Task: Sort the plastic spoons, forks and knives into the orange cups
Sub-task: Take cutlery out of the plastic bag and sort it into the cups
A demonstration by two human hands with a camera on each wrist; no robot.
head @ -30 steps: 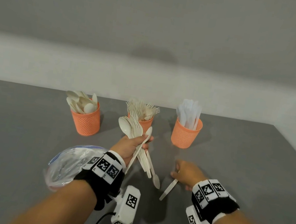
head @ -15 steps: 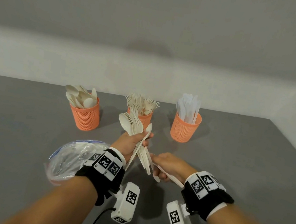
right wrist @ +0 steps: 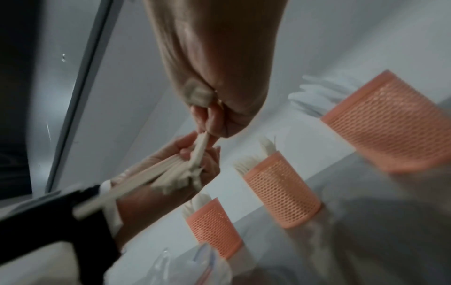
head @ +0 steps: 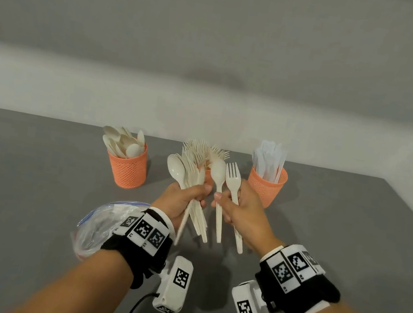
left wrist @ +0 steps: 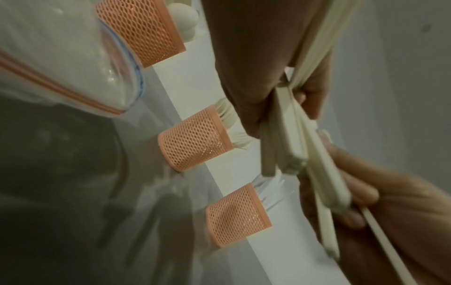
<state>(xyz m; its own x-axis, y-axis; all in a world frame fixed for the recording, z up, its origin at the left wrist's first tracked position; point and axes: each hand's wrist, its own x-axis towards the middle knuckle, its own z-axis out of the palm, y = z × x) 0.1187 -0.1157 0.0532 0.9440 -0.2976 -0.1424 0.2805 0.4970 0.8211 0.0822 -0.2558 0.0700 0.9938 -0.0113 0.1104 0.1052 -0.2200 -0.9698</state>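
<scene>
Grey table point(head: 33, 183) carries three orange cups point(head: 127, 168) near the wall. From the head view, left hand point(head: 182, 201) grips a bundle of cutlery point(head: 191, 178); right hand point(head: 245, 211) pinches a spoon point(head: 218, 182) and a fork point(head: 233, 185). Both wrist views show the fingers point(left wrist: 314, 92) curled round handles; a plastic bag point(head: 105, 224) lies behind the left wrist.

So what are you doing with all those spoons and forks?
A person is sorting plastic cutlery into three orange mesh cups on a grey table. The left hand grips a bunch of spoons and forks. The right hand holds one spoon and one fork. The left cup holds spoons, the middle cup forks, the right cup white knives. A clear plastic bag lies by the left wrist.
</scene>
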